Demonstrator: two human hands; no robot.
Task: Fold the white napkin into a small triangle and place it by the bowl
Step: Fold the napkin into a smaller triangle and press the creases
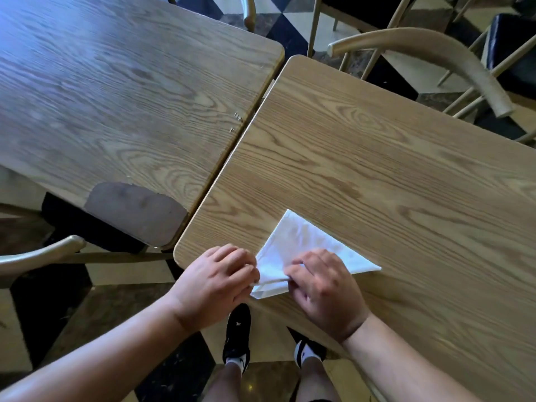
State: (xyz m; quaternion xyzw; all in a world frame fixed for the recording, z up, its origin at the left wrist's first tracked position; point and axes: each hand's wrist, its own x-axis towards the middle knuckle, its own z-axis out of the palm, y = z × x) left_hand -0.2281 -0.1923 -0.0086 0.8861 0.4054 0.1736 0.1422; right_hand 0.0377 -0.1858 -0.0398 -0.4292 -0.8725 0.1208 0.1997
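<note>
The white napkin lies folded into a triangle near the front left corner of the right wooden table. My left hand pinches the napkin's near left corner with curled fingers. Over the napkin's near edge sits my right hand, its thumb and fingers gripping a fold of the cloth. One point of the triangle reaches away from me, another points right. No bowl is in view.
A second wooden table stands to the left, with a narrow gap between the two. Metal-framed chairs stand at the back right and at the left. My feet in black shoes stand on a checkered floor below.
</note>
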